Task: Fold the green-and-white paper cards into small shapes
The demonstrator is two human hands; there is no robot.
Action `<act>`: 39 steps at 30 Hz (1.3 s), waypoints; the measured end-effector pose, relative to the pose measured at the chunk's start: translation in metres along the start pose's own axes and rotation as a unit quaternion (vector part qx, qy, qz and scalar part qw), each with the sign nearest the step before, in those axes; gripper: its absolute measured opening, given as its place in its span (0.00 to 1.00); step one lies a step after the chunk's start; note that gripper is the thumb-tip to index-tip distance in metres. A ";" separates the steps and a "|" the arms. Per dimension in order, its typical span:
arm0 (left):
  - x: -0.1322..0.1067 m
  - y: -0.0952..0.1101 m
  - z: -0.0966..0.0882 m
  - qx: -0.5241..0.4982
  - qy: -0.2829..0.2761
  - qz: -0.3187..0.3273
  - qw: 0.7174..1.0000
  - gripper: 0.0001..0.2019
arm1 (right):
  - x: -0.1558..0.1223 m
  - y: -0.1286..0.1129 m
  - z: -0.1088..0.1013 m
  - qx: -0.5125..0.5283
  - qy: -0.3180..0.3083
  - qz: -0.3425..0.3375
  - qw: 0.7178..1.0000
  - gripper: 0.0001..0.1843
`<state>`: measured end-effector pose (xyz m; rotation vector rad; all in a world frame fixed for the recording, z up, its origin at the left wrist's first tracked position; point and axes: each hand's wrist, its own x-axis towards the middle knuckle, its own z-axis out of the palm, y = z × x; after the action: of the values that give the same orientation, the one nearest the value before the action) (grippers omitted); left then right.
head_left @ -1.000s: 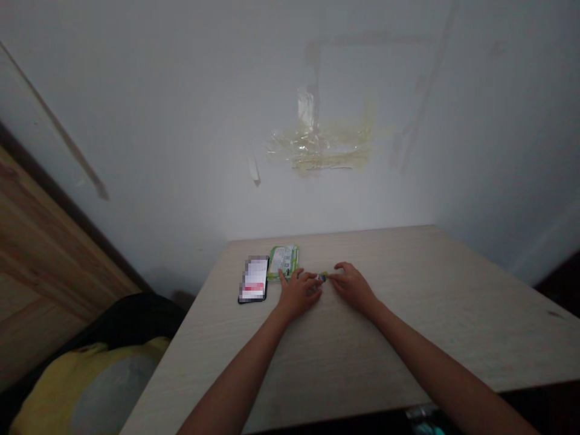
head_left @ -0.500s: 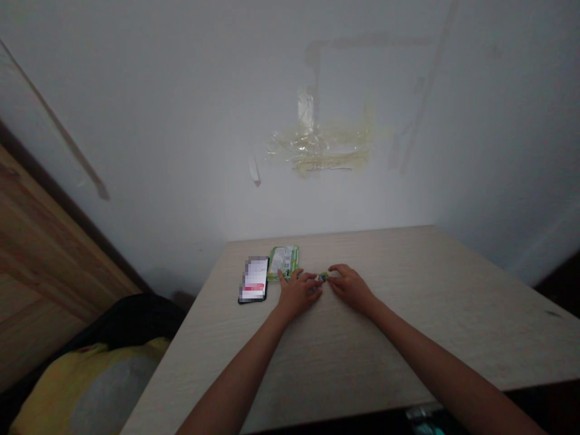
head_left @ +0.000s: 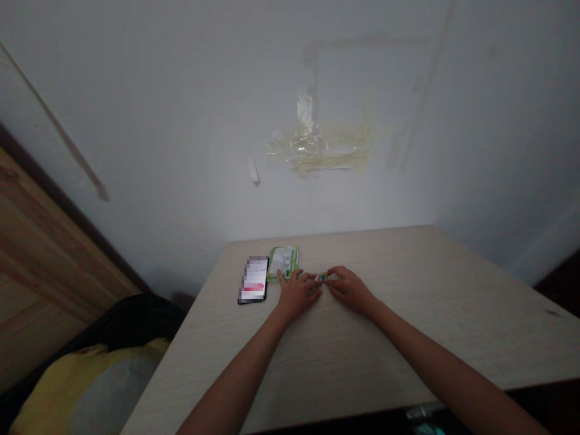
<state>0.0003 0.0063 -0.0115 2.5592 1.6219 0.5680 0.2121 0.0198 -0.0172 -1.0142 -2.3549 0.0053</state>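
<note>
Between my two hands, low on the table, is a small colourful piece (head_left: 322, 277), bluish and yellow-green; its kind is too small to make out. My left hand (head_left: 298, 295) rests at its left, with thumb and index fingertips bent at the piece's edge. On the other side my right hand (head_left: 351, 290) pinches the piece's right end between thumb and fingers. Just beyond the left fingers lies a flat green-and-white printed packet (head_left: 284, 261), partly covered by that hand at its near edge.
A phone (head_left: 254, 280) with a lit screen lies left of the packet on the pale wooden table (head_left: 435, 302). Behind stands a wall (head_left: 181, 121) with peeling clear tape (head_left: 312, 145). A yellow and grey plush-like thing (head_left: 95, 386) sits below the table's left side.
The right fingers have shifted slightly left and closed nearer to the small piece. My left hand stays almost where it was.
</note>
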 end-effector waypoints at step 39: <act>0.002 -0.001 0.000 -0.008 -0.016 0.001 1.000 0.13 | 0.000 0.001 0.004 -0.098 0.006 0.128 0.987 0.11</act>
<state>0.0001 0.0091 -0.0115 2.5459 1.5986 0.5360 0.2110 0.0212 -0.0208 -1.4034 -2.2303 -0.1363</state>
